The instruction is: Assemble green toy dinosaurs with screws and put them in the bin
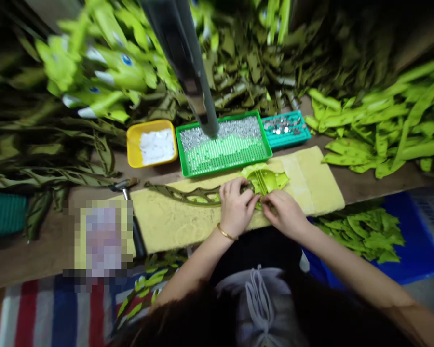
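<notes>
My left hand (237, 202), with a gold bangle at the wrist, is closed around the end of a long, curved olive-green plastic piece (188, 195) with cut-out openings. That end meets a lime-green hollow plastic shell (265, 177) lying on a yellow cloth pad (177, 224). My right hand (284, 212) pinches at the shell's near edge, close to the left fingertips. Whatever sits between its fingers is too small and hidden to make out. A hammer (135, 226) with a black handle rests at the left of the pad.
Behind the pad stand a yellow tray (130, 144) of white pieces, a green tray (224, 168) of small metal pins and a teal tray (292, 137) of metal bits. Lime-green parts (383, 130) are heaped right. A grey post (198, 91) hangs over the trays.
</notes>
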{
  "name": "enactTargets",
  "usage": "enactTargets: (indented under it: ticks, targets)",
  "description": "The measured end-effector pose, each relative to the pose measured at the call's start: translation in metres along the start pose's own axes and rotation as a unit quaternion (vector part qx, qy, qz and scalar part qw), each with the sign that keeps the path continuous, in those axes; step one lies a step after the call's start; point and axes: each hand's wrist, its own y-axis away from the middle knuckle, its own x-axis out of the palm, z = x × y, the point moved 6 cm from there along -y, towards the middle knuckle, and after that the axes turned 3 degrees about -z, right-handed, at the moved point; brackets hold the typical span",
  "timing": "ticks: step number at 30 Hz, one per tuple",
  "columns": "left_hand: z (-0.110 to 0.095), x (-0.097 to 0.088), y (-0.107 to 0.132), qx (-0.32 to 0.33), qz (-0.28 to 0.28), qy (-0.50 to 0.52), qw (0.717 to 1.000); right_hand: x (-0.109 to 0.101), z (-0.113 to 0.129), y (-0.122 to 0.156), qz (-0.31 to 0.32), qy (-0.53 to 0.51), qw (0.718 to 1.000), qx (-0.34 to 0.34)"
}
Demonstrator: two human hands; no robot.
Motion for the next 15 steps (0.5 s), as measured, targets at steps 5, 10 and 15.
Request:
enactTargets:
  ticks: [5, 10, 15]
  targets:
    - [-0.013, -0.008, 0.014, 0.105, 0.019, -0.067, 0.992, -0.038, -0.009, -0.023, -0.103, -0.065, 0.992, 0.018]
    - [-0.021, -0.008, 0.038, 0.107, 0.004, -0.157, 0.982, -0.064, -0.023, -0.132, -0.167, -0.077, 0.983, 0.001]
    - [-0.016, -0.013, 0.044, 0.082, -0.034, -0.160, 0.983, -0.014, 0.027, -0.281, -0.072, -0.078, 0.993, -0.054]
